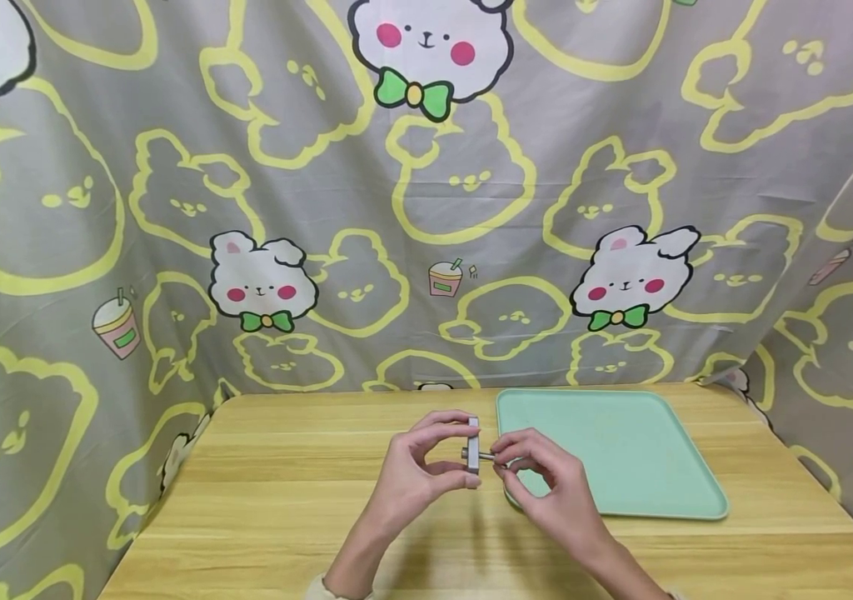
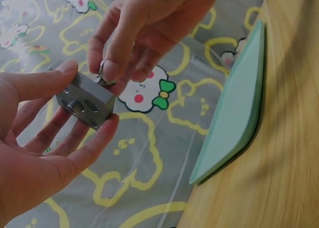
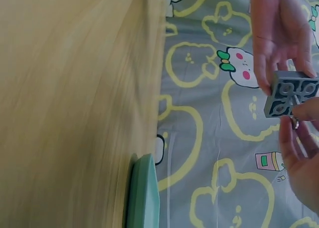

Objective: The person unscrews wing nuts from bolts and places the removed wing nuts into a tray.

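Note:
My left hand (image 1: 411, 467) grips a grey rectangular block (image 1: 474, 446) by its edges, thumb on one side and fingers on the other. The block has several round holes on one face, and its other face (image 3: 286, 88) is ribbed with ring-shaped recesses. A metal bolt (image 1: 486, 456) passes through it, with the head (image 2: 75, 107) at the holed face. My right hand (image 1: 550, 479) pinches a small shiny metal piece (image 3: 295, 122) at the bolt's far end; the fingertips partly hide its shape. Both hands are raised above the table.
A light green tray (image 1: 621, 450) lies on the wood-grain table (image 1: 284, 483), to the right and partly behind my right hand. A grey curtain (image 1: 411, 183) printed with cartoon bears encloses the table at the back and both sides.

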Demonstrator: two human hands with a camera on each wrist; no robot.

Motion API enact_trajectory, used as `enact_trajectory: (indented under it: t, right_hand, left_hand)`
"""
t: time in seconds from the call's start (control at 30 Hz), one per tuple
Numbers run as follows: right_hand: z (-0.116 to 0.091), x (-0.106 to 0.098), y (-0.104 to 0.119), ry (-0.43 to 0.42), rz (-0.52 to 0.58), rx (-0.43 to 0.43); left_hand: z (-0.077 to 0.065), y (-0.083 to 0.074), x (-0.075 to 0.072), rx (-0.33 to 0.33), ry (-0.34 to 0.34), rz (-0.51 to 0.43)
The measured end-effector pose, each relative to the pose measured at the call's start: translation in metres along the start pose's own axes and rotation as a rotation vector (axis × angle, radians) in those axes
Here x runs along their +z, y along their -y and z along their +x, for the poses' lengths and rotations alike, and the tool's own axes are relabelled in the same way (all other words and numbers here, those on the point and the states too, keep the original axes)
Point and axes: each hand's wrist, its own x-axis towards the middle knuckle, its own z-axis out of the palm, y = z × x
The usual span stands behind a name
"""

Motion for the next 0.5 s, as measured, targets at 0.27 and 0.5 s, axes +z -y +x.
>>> enact_trajectory:
  t: [0.27, 0.5]
  right_hand:
    - [0.002, 0.000, -0.004, -0.013, -0.106, -0.146]
    - [0.004, -0.008, 0.005, 0.063, 0.224, 0.258]
  left_hand:
    - [0.000, -0.001, -0.001, 0.007, 0.008, -0.020]
    - [0.000, -0.001, -0.002, -0.010, -0.017, -0.007]
